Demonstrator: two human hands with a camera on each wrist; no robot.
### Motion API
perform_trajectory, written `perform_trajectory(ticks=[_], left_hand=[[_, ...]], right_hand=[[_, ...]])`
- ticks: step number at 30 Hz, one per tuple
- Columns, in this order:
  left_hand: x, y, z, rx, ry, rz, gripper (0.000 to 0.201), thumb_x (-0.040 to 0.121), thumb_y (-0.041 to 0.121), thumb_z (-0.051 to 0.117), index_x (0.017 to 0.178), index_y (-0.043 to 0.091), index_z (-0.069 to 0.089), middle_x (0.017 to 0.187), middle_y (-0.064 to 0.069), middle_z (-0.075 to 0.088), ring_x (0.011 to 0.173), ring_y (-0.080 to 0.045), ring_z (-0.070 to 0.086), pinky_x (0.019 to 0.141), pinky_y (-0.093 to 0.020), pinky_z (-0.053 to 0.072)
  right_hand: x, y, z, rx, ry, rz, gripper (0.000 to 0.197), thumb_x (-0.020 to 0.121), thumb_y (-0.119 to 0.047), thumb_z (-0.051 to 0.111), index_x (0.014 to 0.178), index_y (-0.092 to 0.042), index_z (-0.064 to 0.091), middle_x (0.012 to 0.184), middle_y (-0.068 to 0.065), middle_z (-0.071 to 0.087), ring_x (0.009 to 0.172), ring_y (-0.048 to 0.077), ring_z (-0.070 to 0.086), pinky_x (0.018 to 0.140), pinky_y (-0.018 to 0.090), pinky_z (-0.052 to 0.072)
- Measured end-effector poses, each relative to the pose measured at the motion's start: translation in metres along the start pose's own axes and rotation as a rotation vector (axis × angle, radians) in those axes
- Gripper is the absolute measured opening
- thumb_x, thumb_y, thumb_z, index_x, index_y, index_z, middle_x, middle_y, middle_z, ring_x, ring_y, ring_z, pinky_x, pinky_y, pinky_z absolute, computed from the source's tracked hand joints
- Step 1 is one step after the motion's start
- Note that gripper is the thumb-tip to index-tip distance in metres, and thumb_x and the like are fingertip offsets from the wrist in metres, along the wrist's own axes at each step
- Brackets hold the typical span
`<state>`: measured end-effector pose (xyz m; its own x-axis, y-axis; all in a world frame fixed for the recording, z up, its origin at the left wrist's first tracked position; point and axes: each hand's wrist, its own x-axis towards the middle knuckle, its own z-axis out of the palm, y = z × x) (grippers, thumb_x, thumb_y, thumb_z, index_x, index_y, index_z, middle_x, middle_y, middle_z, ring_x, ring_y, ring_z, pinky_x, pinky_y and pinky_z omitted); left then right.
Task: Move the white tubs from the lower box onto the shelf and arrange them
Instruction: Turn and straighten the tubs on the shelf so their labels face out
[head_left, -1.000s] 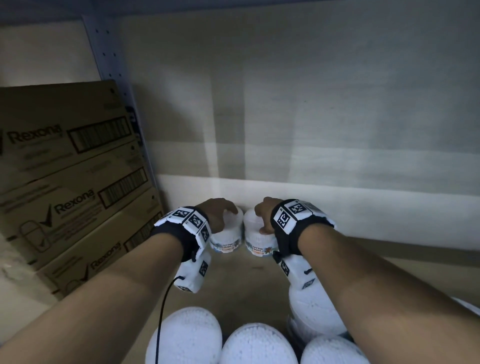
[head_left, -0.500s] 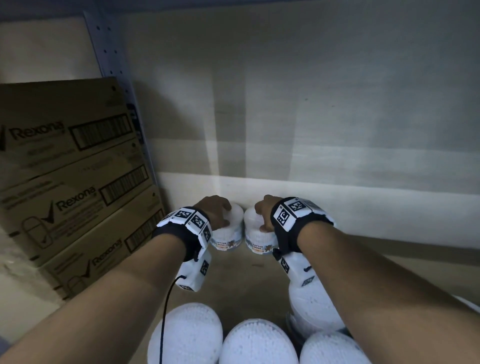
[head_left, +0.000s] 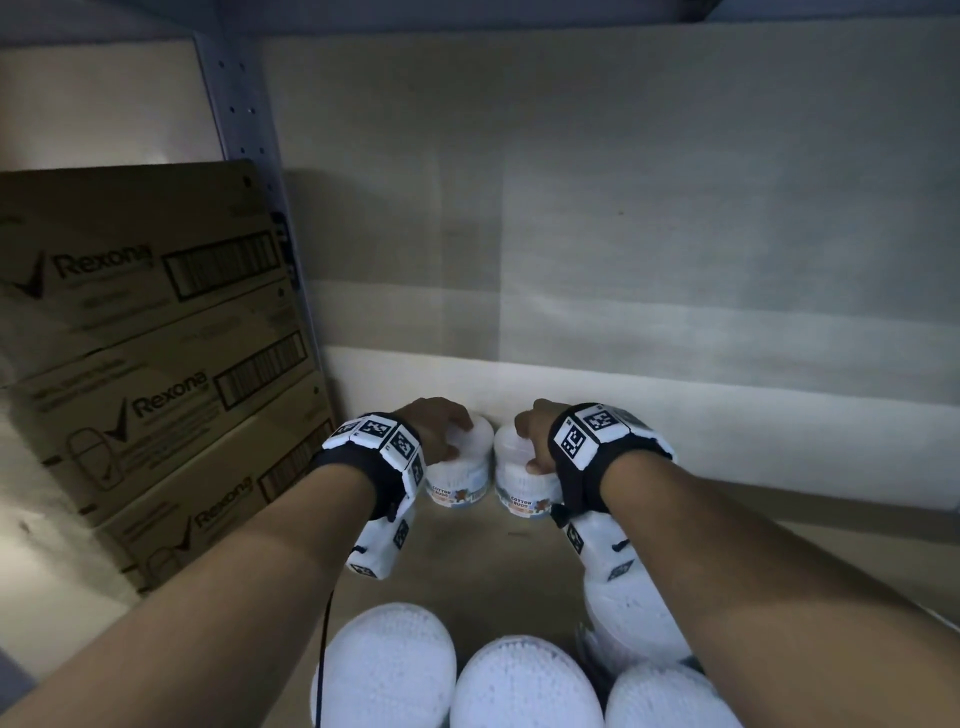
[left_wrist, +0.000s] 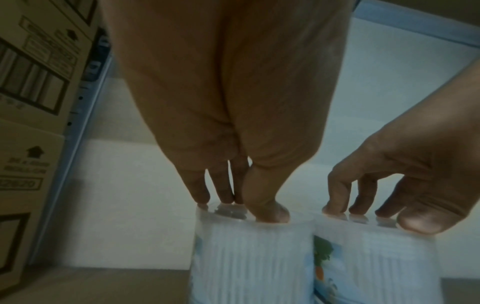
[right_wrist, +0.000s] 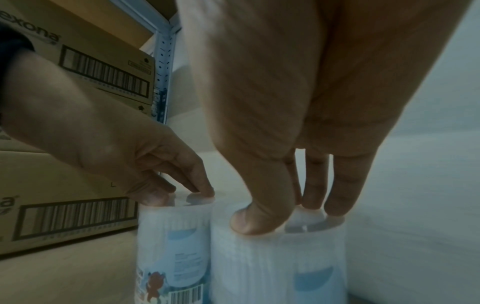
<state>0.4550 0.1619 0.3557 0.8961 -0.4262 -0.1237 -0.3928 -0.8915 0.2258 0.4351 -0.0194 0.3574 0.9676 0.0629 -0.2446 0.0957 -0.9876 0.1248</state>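
Observation:
Two white tubs with printed labels stand side by side at the back of the shelf (head_left: 478, 561). My left hand (head_left: 441, 426) comes down on the left tub (head_left: 462, 478), with the thumb at the front rim of the lid and the fingertips at the back rim. My right hand (head_left: 535, 431) holds the right tub (head_left: 524, 491) the same way. The left wrist view shows the left hand (left_wrist: 241, 205) on its tub (left_wrist: 249, 257). The right wrist view shows the right hand (right_wrist: 285, 216) pinching its tub (right_wrist: 272, 267). The two tubs touch or nearly touch.
Several more white tubs (head_left: 384, 670) stand along the near edge of the shelf, one of them under my right forearm (head_left: 634, 618). Stacked Rexona cartons (head_left: 145, 364) fill the left side beyond a metal upright (head_left: 244, 130). A pale back wall (head_left: 675, 260) closes the rear.
Both hands stay on their tubs at the back of the shelf. Only the head view has shifted slightly.

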Motion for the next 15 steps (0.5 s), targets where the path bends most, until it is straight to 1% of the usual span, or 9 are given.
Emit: perform_trajectory(ticks=[4,6,7,8,10,12,13,14,15], left_hand=[[-0.007,0.005,-0.005,0.090,-0.075,0.025,0.054,0.086,0.018,0.065,0.136,0.019,0.046,0.146,-0.005,0.041,0.133,-0.025,0.041,0.109,-0.034,0.035],[-0.014,0.010,-0.008,0.133,-0.131,0.039,0.055,0.085,0.019,0.067,0.135,0.017,0.045,0.145,-0.007,0.041,0.133,-0.026,0.041,0.107,-0.034,0.035],[-0.021,0.013,-0.012,0.163,-0.155,0.045,0.056,0.084,0.019,0.068,0.135,0.015,0.045,0.145,-0.007,0.041,0.132,-0.026,0.041,0.107,-0.033,0.035],[-0.025,0.015,-0.012,0.177,-0.166,0.042,0.057,0.084,0.019,0.068,0.135,0.014,0.044,0.145,-0.008,0.041,0.132,-0.026,0.041,0.106,-0.032,0.035],[-0.037,0.017,-0.013,0.189,-0.173,0.035,0.059,0.082,0.019,0.070,0.135,0.013,0.044,0.144,-0.009,0.043,0.132,-0.026,0.042,0.105,-0.031,0.036],[-0.052,0.022,-0.014,0.226,-0.171,0.024,0.060,0.079,0.018,0.073,0.132,0.013,0.047,0.141,-0.009,0.045,0.129,-0.027,0.044,0.104,-0.032,0.038],[-0.057,0.023,-0.013,0.225,-0.181,0.007,0.060,0.077,0.018,0.075,0.130,0.014,0.048,0.139,-0.009,0.047,0.128,-0.027,0.046,0.103,-0.032,0.038],[-0.063,0.024,-0.013,0.241,-0.182,-0.003,0.061,0.075,0.018,0.076,0.129,0.014,0.049,0.138,-0.008,0.048,0.127,-0.027,0.047,0.101,-0.031,0.039],[-0.072,0.026,-0.015,0.250,-0.180,0.005,0.062,0.074,0.019,0.077,0.129,0.014,0.049,0.137,-0.007,0.048,0.127,-0.026,0.048,0.100,-0.029,0.039]], right_hand=[[-0.013,-0.004,-0.001,-0.007,-0.061,-0.014,0.077,0.073,-0.049,0.069,0.138,-0.023,0.038,0.139,0.012,0.043,0.122,0.041,0.050,0.095,0.056,0.046],[-0.024,-0.006,-0.001,0.013,-0.035,-0.047,0.078,0.071,-0.050,0.068,0.138,-0.021,0.040,0.138,0.013,0.046,0.120,0.040,0.051,0.095,0.055,0.047],[-0.031,-0.008,-0.002,0.010,-0.028,-0.030,0.079,0.069,-0.049,0.069,0.137,-0.020,0.041,0.137,0.013,0.047,0.119,0.040,0.053,0.094,0.054,0.047],[-0.036,-0.010,0.000,-0.002,-0.022,-0.036,0.082,0.065,-0.050,0.070,0.136,-0.020,0.042,0.136,0.013,0.048,0.117,0.041,0.054,0.092,0.055,0.048],[-0.048,-0.020,0.003,-0.004,-0.031,0.015,0.098,0.051,-0.055,0.071,0.137,-0.018,0.041,0.135,0.017,0.049,0.115,0.044,0.054,0.087,0.060,0.048],[-0.055,-0.025,0.010,0.038,-0.045,0.062,0.108,0.044,-0.054,0.069,0.140,-0.014,0.037,0.137,0.022,0.045,0.117,0.048,0.052,0.087,0.064,0.047],[-0.064,-0.029,0.008,0.066,-0.066,0.078,0.106,0.045,-0.053,0.068,0.140,-0.015,0.038,0.138,0.022,0.045,0.118,0.047,0.052,0.088,0.062,0.048],[-0.071,-0.030,0.009,0.117,-0.065,0.069,0.099,0.050,-0.051,0.068,0.138,-0.017,0.041,0.139,0.019,0.046,0.119,0.045,0.052,0.088,0.055,0.051],[-0.080,-0.032,0.007,0.165,-0.086,0.060,0.088,0.059,-0.048,0.070,0.137,-0.019,0.043,0.141,0.013,0.047,0.120,0.040,0.053,0.087,0.043,0.054]])
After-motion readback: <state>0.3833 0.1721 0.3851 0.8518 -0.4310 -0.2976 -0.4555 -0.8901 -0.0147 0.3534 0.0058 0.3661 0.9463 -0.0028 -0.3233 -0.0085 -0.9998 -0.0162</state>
